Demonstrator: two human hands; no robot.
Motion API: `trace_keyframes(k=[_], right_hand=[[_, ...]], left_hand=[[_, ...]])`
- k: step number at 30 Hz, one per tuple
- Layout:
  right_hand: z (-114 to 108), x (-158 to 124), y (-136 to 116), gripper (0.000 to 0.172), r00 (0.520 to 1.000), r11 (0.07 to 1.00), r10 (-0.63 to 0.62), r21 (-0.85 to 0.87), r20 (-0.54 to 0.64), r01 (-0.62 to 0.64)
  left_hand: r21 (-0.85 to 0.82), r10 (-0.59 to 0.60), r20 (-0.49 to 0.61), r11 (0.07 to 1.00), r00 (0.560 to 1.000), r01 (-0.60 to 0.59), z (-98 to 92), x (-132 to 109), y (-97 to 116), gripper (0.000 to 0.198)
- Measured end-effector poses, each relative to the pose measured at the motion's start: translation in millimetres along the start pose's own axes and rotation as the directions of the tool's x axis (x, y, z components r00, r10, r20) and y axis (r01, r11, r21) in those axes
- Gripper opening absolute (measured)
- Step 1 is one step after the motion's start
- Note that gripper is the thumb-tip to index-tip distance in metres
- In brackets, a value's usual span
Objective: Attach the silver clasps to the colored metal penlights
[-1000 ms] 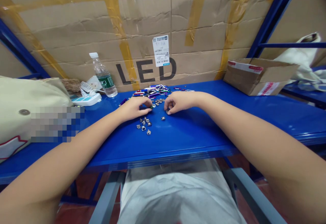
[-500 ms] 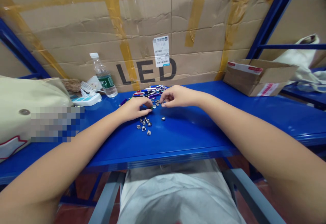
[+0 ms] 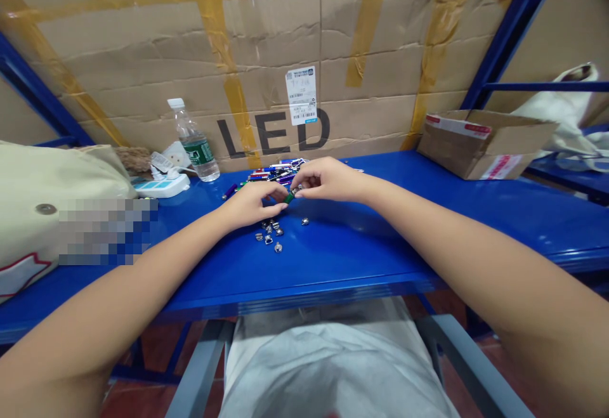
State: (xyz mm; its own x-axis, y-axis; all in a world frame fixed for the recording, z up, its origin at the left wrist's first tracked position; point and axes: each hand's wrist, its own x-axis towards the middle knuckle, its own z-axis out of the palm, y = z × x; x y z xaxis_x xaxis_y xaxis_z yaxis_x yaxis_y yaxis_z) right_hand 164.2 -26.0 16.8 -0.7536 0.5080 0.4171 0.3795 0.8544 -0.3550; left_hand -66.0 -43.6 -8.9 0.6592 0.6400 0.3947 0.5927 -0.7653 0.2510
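Note:
My left hand is closed around a small green tube, whose end pokes out between thumb and fingers. Fingertips of my right hand pinch a small shiny metal piece against the upper end of that tube; my fingers cover much of it. Just below my left hand lie several small silver metal pieces. One more metal piece sits apart to their right. Behind both hands is a pile of slim coloured tubes, mostly blue and purple, with white and metal bits among them.
The blue table meets a large cardboard sheet at the back. A water bottle and a power strip stand at left, beside a cream bag. At right is a cardboard box.
My right hand has moved slightly left from the loose metal pieces and now meets the green tube in my left hand. The tube has turned and shows more of its side.

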Motion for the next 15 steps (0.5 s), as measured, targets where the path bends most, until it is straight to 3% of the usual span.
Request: trace_keyframes(k=[8, 12, 15], right_hand=[[3.8, 1.2, 1.3, 0.029, 1.0, 0.999, -0.012, 0.036, 0.003, 0.012], [0.2, -0.7, -0.2, 0.041, 0.996, 0.995, 0.09, 0.033, 0.004, -0.09], [-2.8, -3.5, -1.9, 0.036, 0.982, 0.986, 0.167, -0.023, 0.085, -0.166]], left_hand=[[-0.051, -0.014, -0.03, 0.999, 0.999, 0.013, 1.1, 0.7, 4.5, 0.02], [-0.073, -0.029, -0.036, 0.997, 0.999, 0.026, 1.2, 0.9, 2.0, 0.02], [-0.074, -0.052, -0.03, 0.996, 0.998, 0.05, 1.5, 0.9, -2.1, 0.022]])
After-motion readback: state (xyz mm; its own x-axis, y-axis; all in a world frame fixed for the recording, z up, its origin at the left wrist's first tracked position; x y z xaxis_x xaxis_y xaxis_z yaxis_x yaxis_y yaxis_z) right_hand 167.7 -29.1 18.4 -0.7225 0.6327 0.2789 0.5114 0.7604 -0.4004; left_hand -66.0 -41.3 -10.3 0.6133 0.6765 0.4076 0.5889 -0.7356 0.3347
